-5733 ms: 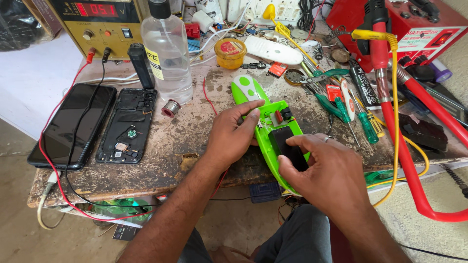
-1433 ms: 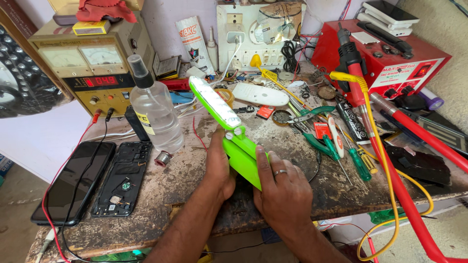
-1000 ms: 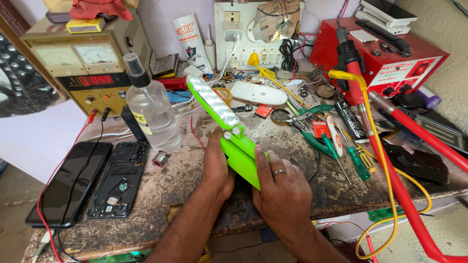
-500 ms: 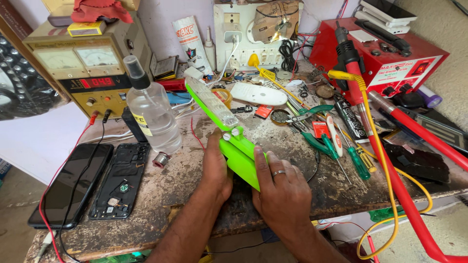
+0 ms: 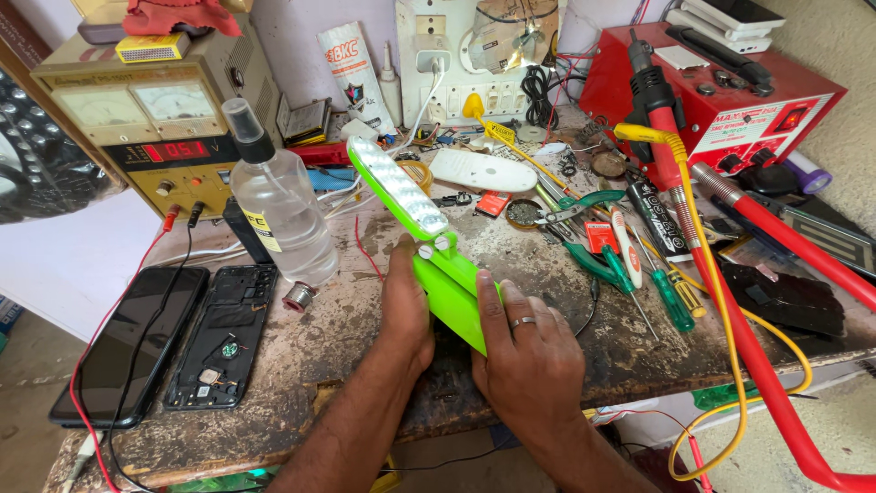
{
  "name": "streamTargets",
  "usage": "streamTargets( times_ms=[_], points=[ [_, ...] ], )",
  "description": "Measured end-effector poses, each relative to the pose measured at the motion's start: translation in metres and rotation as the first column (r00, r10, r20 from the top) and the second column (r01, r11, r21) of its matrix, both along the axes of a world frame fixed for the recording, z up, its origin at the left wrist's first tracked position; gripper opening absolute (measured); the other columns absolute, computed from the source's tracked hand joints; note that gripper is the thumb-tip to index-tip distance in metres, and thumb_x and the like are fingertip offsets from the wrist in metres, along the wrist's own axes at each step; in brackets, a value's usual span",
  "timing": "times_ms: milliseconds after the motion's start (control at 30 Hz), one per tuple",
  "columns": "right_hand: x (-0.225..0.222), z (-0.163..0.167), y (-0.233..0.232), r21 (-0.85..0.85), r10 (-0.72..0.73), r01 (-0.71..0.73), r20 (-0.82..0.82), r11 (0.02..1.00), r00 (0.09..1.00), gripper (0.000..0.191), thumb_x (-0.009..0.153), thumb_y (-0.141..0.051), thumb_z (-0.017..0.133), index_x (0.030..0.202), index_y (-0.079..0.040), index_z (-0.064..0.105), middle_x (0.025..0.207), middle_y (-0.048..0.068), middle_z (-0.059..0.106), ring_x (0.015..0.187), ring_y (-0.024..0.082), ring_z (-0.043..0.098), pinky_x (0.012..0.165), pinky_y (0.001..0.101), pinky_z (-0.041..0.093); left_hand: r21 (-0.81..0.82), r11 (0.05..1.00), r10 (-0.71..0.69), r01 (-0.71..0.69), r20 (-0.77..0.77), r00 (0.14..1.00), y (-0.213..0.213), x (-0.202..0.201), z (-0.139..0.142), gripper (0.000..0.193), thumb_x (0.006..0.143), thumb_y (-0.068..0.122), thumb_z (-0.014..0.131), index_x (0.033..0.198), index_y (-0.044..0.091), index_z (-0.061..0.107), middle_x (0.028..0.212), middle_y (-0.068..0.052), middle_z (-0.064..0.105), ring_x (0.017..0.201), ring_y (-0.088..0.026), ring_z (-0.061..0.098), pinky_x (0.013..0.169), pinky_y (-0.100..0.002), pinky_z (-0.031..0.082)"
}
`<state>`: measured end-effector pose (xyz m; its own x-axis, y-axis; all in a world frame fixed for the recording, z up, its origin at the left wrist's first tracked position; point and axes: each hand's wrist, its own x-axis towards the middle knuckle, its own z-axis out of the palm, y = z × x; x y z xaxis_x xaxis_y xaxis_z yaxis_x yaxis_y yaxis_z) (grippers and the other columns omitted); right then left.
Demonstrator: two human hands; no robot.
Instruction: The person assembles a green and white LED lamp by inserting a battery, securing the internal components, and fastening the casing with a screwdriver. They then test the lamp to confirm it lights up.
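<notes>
Both your forearms came up from the bottom edge, hands side by side at the front of the workbench. Your left hand lay palm-down, fingers pressed together along the left flank of the green folding lamp's base. Your right hand, ring on one finger, cupped the base from the right, index finger stretched up along its green edge. The lamp stood between your hands, its panel of small lights tilted up and away toward the spray bottle. An opened phone lay well left.
</notes>
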<state>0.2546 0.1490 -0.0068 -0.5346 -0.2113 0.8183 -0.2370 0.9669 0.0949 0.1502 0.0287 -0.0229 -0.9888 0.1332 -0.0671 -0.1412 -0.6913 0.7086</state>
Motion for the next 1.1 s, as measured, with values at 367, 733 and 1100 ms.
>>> streamTargets(
  times_ms=[367, 733, 1100],
  points=[
    [0.001, 0.002, 0.000, -0.012, 0.034, -0.033, 0.010, 0.999, 0.999, 0.055, 0.083, -0.016, 0.071, 0.136, -0.004, 0.063, 0.116, 0.014, 0.069, 0.099, 0.031, 0.068, 0.087, 0.0432, 0.055, 0.010, 1.000, 0.024, -0.025, 0.029, 0.999, -0.001, 0.006, 0.004, 0.041, 0.101, 0.042, 0.040, 0.116, 0.010, 0.061, 0.101, -0.008, 0.068, 0.096, -0.022, 0.064, 0.090, -0.041, 0.052],
    [0.001, 0.000, 0.002, -0.018, 0.016, -0.016, 0.005, 1.000, 1.000, 0.055, 0.083, -0.018, 0.070, 0.136, -0.005, 0.063, 0.116, 0.014, 0.068, 0.099, 0.030, 0.067, 0.088, 0.0433, 0.055, 0.039, 0.999, 0.018, -0.018, -0.014, 1.000, 0.003, 0.000, -0.003, 0.042, 0.103, 0.043, 0.042, 0.116, 0.009, 0.060, 0.101, -0.007, 0.066, 0.094, -0.020, 0.063, 0.087, -0.037, 0.052],
    [0.000, 0.000, 0.003, -0.020, 0.011, -0.011, 0.011, 1.000, 1.000, 0.055, 0.083, -0.018, 0.070, 0.136, -0.004, 0.063, 0.116, 0.014, 0.069, 0.099, 0.030, 0.068, 0.087, 0.0436, 0.055, -0.066, 0.998, -0.011, 0.012, 0.024, 1.000, 0.000, 0.004, 0.009, 0.044, 0.099, 0.044, 0.042, 0.121, 0.011, 0.061, 0.104, -0.006, 0.067, 0.099, -0.020, 0.063, 0.090, -0.038, 0.051]
  ],
)
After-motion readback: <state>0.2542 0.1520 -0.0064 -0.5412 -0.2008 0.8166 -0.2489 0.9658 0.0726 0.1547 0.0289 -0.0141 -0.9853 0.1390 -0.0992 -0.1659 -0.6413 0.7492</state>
